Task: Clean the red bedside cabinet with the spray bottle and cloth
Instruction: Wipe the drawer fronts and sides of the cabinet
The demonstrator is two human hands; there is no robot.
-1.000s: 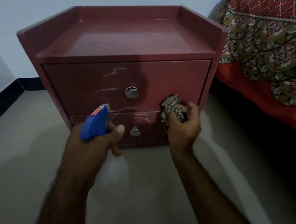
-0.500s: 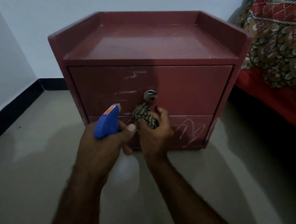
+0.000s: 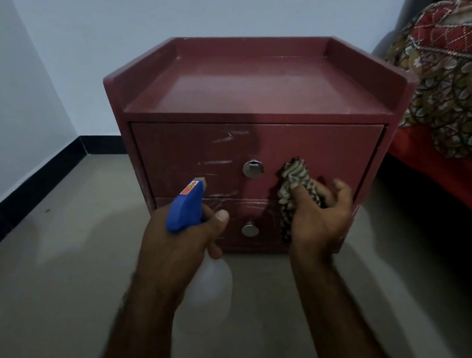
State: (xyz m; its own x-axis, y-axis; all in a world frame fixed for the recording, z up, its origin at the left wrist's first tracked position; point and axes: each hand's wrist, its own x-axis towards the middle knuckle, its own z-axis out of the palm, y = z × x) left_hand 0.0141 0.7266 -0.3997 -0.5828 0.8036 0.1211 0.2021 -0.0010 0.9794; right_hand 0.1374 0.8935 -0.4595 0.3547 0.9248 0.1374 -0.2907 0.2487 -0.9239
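Observation:
The red bedside cabinet (image 3: 247,97) stands on the floor in front of me, with two drawers, each with a round metal knob, and whitish smears on the drawer fronts. My left hand (image 3: 183,242) grips a spray bottle (image 3: 185,206) with a blue head and a clear body, its nozzle pointing at the upper drawer. My right hand (image 3: 317,215) holds a patterned cloth (image 3: 293,182) bunched against the right part of the drawer fronts, just right of the upper knob (image 3: 253,168). The lower knob (image 3: 250,229) shows between my hands.
A bed with a red sheet and a patterned cover (image 3: 462,102) sits close to the cabinet's right side. White walls with a black skirting (image 3: 18,205) meet in the corner behind and to the left. Grey floor (image 3: 62,296) spreads to the left and in front.
My right hand has moved the cloth from below the upper knob to the right side of the drawer fronts. The view shifted, so the cabinet sits further right and lower in frame.

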